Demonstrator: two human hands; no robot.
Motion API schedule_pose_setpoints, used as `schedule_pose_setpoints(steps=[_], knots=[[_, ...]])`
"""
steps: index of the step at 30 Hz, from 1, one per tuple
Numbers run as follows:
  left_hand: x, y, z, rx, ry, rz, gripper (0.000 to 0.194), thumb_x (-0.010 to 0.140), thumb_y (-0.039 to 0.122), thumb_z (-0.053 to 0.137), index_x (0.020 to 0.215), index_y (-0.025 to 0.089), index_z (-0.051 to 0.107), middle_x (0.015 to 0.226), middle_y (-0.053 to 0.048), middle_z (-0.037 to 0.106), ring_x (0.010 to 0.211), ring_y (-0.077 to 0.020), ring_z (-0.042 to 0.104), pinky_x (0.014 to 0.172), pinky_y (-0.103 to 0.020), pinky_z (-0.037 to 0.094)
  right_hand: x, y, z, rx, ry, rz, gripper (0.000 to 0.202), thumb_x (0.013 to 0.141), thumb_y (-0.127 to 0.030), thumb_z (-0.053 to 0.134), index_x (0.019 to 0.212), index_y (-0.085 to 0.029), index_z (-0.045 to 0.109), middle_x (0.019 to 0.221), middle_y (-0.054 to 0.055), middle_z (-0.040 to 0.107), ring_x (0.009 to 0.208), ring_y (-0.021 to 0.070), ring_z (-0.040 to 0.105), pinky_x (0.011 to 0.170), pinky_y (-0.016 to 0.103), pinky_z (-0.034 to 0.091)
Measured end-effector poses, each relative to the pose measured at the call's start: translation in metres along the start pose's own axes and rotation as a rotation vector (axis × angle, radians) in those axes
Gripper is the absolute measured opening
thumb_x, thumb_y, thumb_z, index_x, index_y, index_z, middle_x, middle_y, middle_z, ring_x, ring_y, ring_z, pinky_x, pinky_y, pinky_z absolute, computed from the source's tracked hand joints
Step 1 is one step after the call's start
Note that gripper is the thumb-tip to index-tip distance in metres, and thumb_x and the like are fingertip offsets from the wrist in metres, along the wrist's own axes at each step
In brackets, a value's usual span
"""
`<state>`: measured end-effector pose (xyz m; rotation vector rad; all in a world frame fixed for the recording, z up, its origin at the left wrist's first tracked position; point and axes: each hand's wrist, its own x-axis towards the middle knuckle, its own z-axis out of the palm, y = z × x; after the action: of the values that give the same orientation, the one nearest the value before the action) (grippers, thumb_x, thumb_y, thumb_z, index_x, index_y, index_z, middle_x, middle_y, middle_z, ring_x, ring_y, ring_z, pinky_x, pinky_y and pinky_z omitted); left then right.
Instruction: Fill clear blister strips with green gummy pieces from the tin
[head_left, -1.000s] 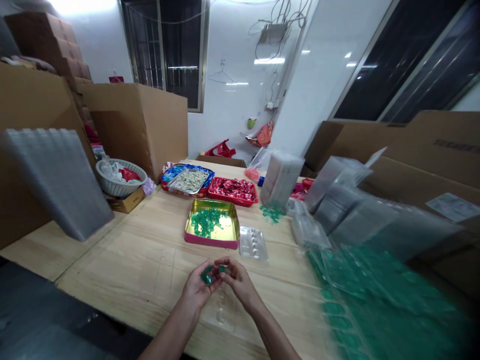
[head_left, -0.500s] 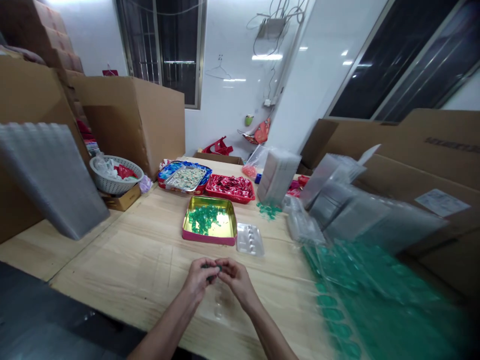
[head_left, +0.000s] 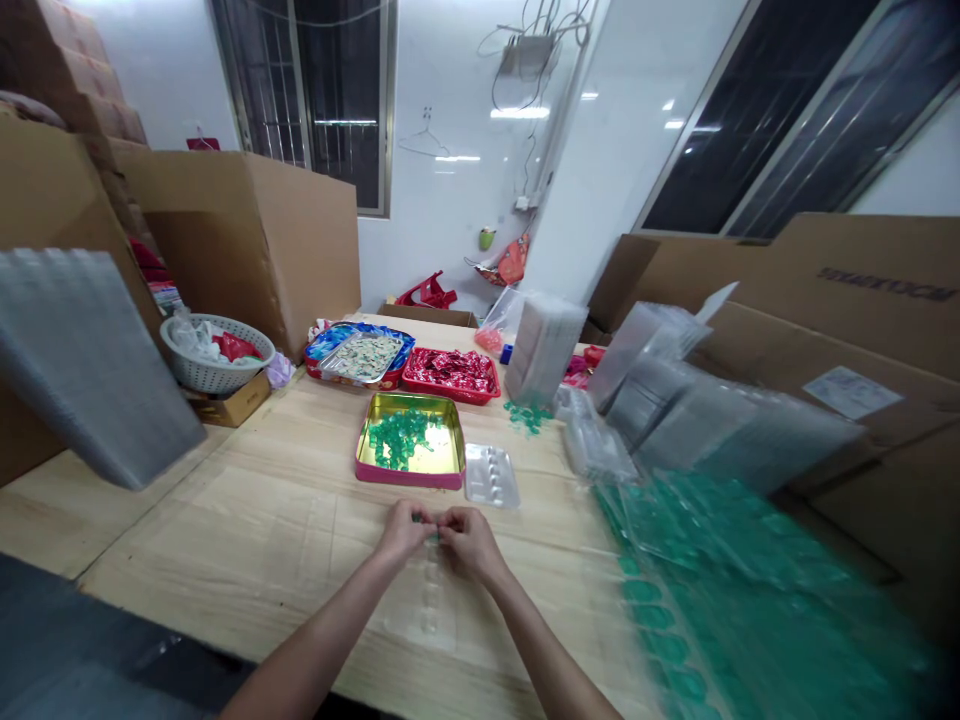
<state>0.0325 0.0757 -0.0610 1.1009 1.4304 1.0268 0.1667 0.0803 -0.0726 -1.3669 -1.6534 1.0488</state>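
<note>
My left hand [head_left: 405, 530] and my right hand [head_left: 466, 542] meet over the table, fingers pinched. Between the fingertips shows a bit of a small green piece [head_left: 433, 536], mostly hidden by them. Under and in front of the hands lies a clear plastic blister tray [head_left: 430, 610] with a row of round hollows, flat on the wood. Just beyond is a gold-lined tin [head_left: 409, 480] with a pink outside, holding loose green pieces [head_left: 403, 437]. Another clear blister tray [head_left: 491, 475] lies against the tin's right side.
Stacked clear trays [head_left: 546, 345] stand at the back right, near scattered green pieces [head_left: 529, 416]. Filled green trays [head_left: 750, 580] cover the right side. A red basket [head_left: 480, 396] of red packets, a patterned tray [head_left: 330, 374] and a white colander [head_left: 214, 375] stand farther back. Another tray stack [head_left: 97, 360] leans at left.
My hands have come closer together at the fingertips, over the upper end of the clear tray. The camera has turned slightly, so the scene shifts left.
</note>
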Motion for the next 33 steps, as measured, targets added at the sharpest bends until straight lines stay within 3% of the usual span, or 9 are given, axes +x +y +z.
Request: schedule_pose_setpoints(steps=[4, 9, 12, 16, 20, 22, 26, 30, 33], knots=[[0.003, -0.006, 0.004, 0.082, 0.025, 0.045, 0.011, 0.045, 0.006, 0.063, 0.044, 0.017, 0.061, 0.046, 0.004, 0.052, 0.058, -0.0135, 0.046, 0.061, -0.026, 0.032, -0.005, -0.001, 0.001, -0.149, 0.034, -0.011, 0.017, 0.059, -0.007, 0.049, 0.056, -0.016, 0.063, 0.056, 0.001, 0.063, 0.059, 0.0159, 0.056, 0.056, 0.023, 0.039], [0.005, -0.004, 0.003, 0.024, 0.000, 0.012, 0.013, 0.044, 0.007, 0.066, 0.042, 0.016, 0.057, 0.045, 0.004, 0.048, 0.058, -0.0126, 0.045, 0.059, -0.024, 0.030, -0.006, -0.003, 0.000, -0.246, 0.031, -0.044, 0.021, 0.061, -0.006, 0.047, 0.057, -0.018, 0.065, 0.058, 0.002, 0.064, 0.060, 0.0170, 0.057, 0.058, 0.024, 0.040], [0.001, 0.000, -0.004, -0.097, -0.051, -0.062, 0.014, 0.053, 0.024, 0.069, 0.052, 0.015, 0.058, 0.047, 0.004, 0.049, 0.051, -0.0105, 0.044, 0.052, -0.023, 0.027, -0.006, -0.004, -0.002, -0.257, 0.024, -0.064, 0.019, 0.064, -0.007, 0.048, 0.060, -0.017, 0.065, 0.059, 0.002, 0.064, 0.060, 0.0167, 0.058, 0.058, 0.024, 0.040], [-0.007, 0.010, -0.017, -0.296, -0.136, -0.182, 0.041, 0.065, 0.054, 0.056, 0.070, 0.014, 0.058, 0.052, 0.001, 0.053, 0.045, -0.0091, 0.044, 0.045, -0.021, 0.023, -0.011, -0.019, -0.005, -0.174, 0.055, -0.161, 0.018, 0.069, -0.009, 0.049, 0.075, -0.016, 0.065, 0.071, 0.003, 0.065, 0.064, 0.0158, 0.058, 0.060, 0.024, 0.043], [-0.014, 0.018, -0.021, -0.427, -0.193, -0.289, 0.050, 0.067, 0.064, 0.049, 0.066, 0.014, 0.054, 0.052, 0.000, 0.054, 0.042, -0.0088, 0.043, 0.042, -0.021, 0.023, -0.022, -0.047, -0.002, -0.124, -0.037, -0.443, 0.023, 0.069, -0.006, 0.050, 0.083, -0.018, 0.063, 0.082, 0.003, 0.063, 0.077, 0.0163, 0.057, 0.070, 0.026, 0.044], [-0.017, 0.019, -0.020, -0.460, -0.207, -0.316, 0.049, 0.068, 0.063, 0.048, 0.065, 0.015, 0.054, 0.052, 0.000, 0.054, 0.041, -0.0088, 0.043, 0.042, -0.021, 0.022, -0.027, -0.056, 0.000, -0.204, -0.049, -0.500, 0.026, 0.066, -0.003, 0.050, 0.083, -0.019, 0.062, 0.082, 0.003, 0.061, 0.078, 0.0168, 0.056, 0.072, 0.027, 0.043], [-0.024, 0.018, -0.018, -0.502, -0.218, -0.294, 0.044, 0.067, 0.058, 0.053, 0.064, 0.014, 0.055, 0.051, 0.000, 0.055, 0.041, -0.0089, 0.045, 0.042, -0.021, 0.024, -0.031, -0.056, 0.003, -0.280, -0.035, -0.424, 0.028, 0.063, -0.001, 0.049, 0.081, -0.018, 0.063, 0.075, 0.002, 0.060, 0.071, 0.0157, 0.054, 0.065, 0.025, 0.041], [-0.033, 0.016, -0.019, -0.543, -0.230, -0.268, 0.035, 0.059, 0.046, 0.065, 0.067, 0.012, 0.059, 0.051, 0.000, 0.058, 0.042, -0.0095, 0.047, 0.043, -0.021, 0.026, -0.033, -0.048, -0.001, -0.085, -0.058, -0.295, 0.019, 0.071, -0.006, 0.046, 0.073, -0.017, 0.061, 0.067, 0.001, 0.061, 0.063, 0.0138, 0.056, 0.059, 0.023, 0.042], [-0.038, 0.017, -0.019, -0.569, -0.230, -0.255, 0.031, 0.055, 0.040, 0.067, 0.066, 0.011, 0.060, 0.051, -0.001, 0.059, 0.042, -0.0090, 0.047, 0.042, -0.021, 0.026, -0.037, -0.047, -0.006, 0.000, -0.073, -0.244, 0.015, 0.072, -0.010, 0.049, 0.077, -0.016, 0.062, 0.071, 0.002, 0.063, 0.066, 0.0147, 0.058, 0.060, 0.023, 0.044]])
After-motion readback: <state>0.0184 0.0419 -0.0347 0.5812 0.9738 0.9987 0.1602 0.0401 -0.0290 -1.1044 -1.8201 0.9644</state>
